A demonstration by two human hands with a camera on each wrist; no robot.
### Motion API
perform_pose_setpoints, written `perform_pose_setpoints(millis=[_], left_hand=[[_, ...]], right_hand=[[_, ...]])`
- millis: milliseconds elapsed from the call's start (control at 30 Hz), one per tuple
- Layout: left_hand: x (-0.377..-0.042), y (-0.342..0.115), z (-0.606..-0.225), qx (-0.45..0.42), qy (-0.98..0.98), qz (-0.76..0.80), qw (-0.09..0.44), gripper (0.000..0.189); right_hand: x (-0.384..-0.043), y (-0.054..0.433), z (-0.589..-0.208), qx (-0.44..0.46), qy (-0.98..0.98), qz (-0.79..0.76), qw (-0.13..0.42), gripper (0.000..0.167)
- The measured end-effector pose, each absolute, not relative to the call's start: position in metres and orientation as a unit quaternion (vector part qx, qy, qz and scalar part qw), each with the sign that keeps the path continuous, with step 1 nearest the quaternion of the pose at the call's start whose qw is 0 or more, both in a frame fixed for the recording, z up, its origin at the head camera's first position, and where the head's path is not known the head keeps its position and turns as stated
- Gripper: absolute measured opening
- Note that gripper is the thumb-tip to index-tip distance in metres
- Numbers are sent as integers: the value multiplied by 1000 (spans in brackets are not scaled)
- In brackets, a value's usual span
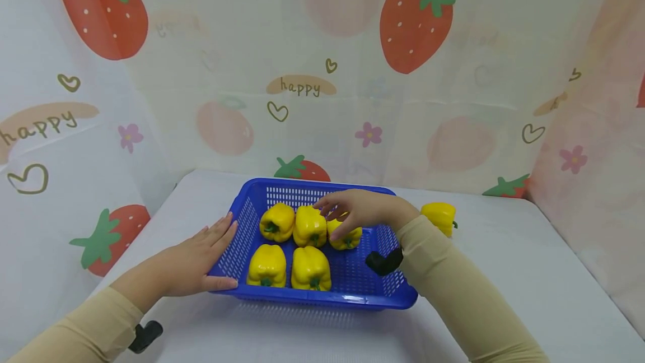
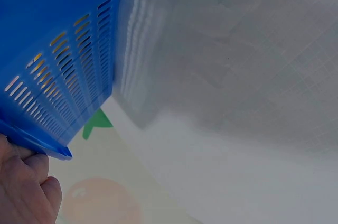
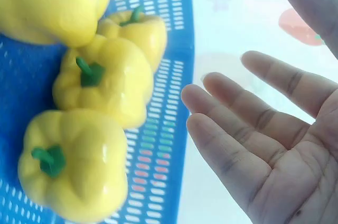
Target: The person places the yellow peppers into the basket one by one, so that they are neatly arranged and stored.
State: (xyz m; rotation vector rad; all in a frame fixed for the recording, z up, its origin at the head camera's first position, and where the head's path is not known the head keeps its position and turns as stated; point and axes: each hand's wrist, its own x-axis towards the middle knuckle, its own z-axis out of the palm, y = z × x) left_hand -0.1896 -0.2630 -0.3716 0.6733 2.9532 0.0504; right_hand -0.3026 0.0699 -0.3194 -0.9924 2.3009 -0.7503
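A blue slotted plastic basket (image 1: 353, 299) stands on the table with several yellow bell peppers in it. Three of them, such as the back left pepper (image 1: 277, 222), form a back row; a front pepper (image 1: 311, 269) sits beside another nearer me. My left hand (image 1: 194, 259) rests on the basket's left rim, thumb near the front left corner. Above the rightmost back pepper (image 1: 346, 238) hovers my right hand (image 1: 365, 208), fingers spread and holding nothing. In the right wrist view its palm (image 3: 301, 182) shows bare, apart from the peppers.
One more yellow bell pepper (image 1: 438, 216) lies on the white table (image 1: 524, 284), outside the basket and partly behind my right forearm. Fabric printed with strawberries (image 1: 417, 24) hangs at the back and both sides.
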Motion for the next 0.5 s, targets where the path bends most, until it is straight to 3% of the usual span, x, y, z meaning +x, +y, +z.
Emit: perform_pose_setpoints(millis=[500], left_hand=[[-191,-264,-374,226,973,15,50,104]], right_hand=[[-308,109,-305,-341,868,-292,213,61]])
